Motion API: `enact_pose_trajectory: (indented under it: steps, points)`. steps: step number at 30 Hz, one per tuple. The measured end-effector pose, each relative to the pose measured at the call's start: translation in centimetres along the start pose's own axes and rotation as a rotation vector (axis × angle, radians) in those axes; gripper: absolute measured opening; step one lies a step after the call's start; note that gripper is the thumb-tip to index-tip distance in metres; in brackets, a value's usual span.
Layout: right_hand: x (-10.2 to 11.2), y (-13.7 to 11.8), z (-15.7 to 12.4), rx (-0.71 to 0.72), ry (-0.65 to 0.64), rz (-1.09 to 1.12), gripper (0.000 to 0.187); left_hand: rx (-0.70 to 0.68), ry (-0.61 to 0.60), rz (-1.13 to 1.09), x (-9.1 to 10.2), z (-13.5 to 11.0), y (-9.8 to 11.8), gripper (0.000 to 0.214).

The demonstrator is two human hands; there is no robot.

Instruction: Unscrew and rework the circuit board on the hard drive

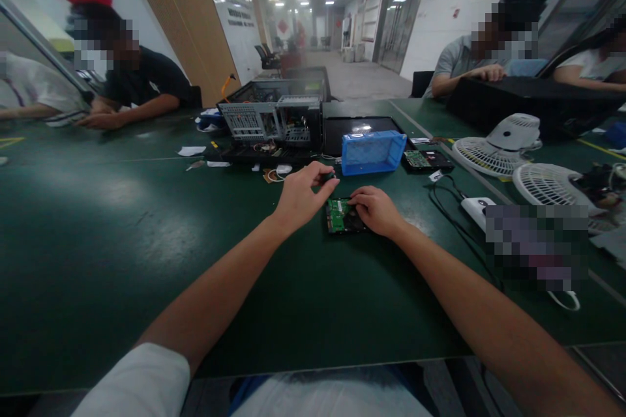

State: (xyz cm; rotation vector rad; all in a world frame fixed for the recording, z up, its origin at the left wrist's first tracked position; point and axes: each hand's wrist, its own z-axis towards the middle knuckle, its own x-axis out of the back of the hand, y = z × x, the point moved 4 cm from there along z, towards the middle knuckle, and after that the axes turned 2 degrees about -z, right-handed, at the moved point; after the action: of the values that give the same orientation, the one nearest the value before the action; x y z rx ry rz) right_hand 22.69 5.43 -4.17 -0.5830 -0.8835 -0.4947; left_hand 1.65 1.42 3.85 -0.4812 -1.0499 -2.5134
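Sitting at the upper left of the frame, a person in a dark shirt (151, 75) leans on the green table (98, 287). Paper scraps (192, 151) lie left of an open computer case (268, 122), which stands just above the middle of the frame. At the centre, the left hand (302, 192) pinches a small dark object (328, 176), too small to make out. Just below and right of it, a hard drive (337, 216) lies flat, green circuit board up. The right hand (377, 210) covers its right part, fingers bent and touching it; whether they grip or merely press, I cannot tell. Above that hand, a blue bin (374, 155) stands on its side. Farther right come another drive (430, 160), a white power strip (474, 210) and a white fan (493, 151).
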Motion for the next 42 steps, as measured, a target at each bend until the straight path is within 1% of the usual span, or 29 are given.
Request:
enact_pose_trajectory:
  steps: [8,15,17,21,24,27,33,42]
  points:
    - [-0.2,0.2,0.0,-0.005,0.005,0.003,0.029,-0.008,0.019,-0.007,-0.5,-0.2,-0.4,0.021]
    - [-0.2,0.2,0.0,-0.003,-0.011,0.005,0.028,-0.009,0.045,0.072,-0.2,-0.2,0.1,0.028]
    - [-0.2,0.2,0.0,-0.002,-0.015,0.003,0.029,-0.032,0.038,0.104,-0.1,-0.1,0.3,0.025]
    - [-0.2,0.2,0.0,-0.004,-0.011,-0.009,0.028,-0.127,0.035,0.153,0.1,0.0,0.7,0.019]
    - [-0.2,0.1,0.0,0.001,-0.012,-0.009,0.028,-0.187,0.049,0.171,0.2,0.0,0.8,0.021]
    - [-0.1,0.0,0.0,0.003,-0.007,-0.007,0.028,-0.205,0.055,0.186,0.2,0.0,0.7,0.023]
    - [-0.1,0.0,0.0,0.011,0.002,-0.001,0.029,-0.208,0.039,0.251,0.3,0.0,0.9,0.025]
    - [-0.1,0.0,0.1,-0.016,-0.006,0.004,0.029,-0.196,-0.032,0.225,0.2,0.2,1.0,0.031]
